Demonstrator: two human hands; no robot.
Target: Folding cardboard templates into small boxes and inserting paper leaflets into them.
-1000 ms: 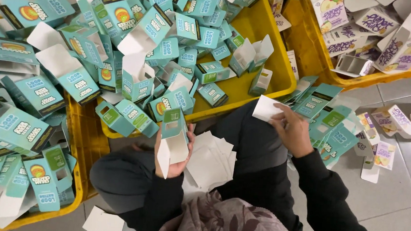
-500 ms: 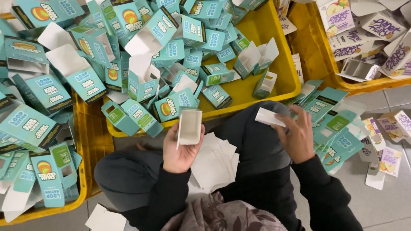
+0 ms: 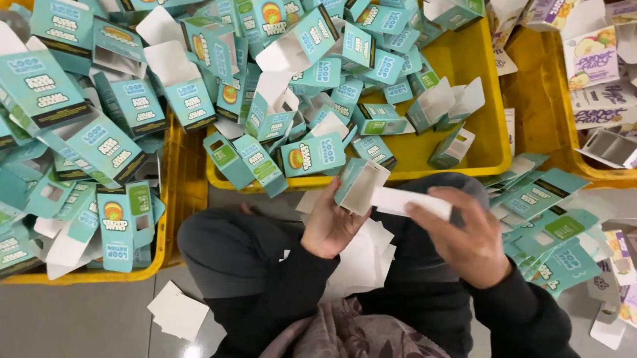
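left bin [image 3: 182, 183]: yellow, heaped with teal cartons.
left hand [image 3: 328, 225]: fingers closed around an open teal box [image 3: 359, 186], over the lap.
white insert [image 3: 411, 202]: its end touches the box mouth.
right hand [image 3: 465, 240]: fingers pinched on the insert.
right side: flat teal cartons [image 3: 549, 235] on the floor.

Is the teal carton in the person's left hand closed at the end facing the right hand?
No: the teal carton in the left hand shows an open white mouth, with the right hand holding a white card insert at it.
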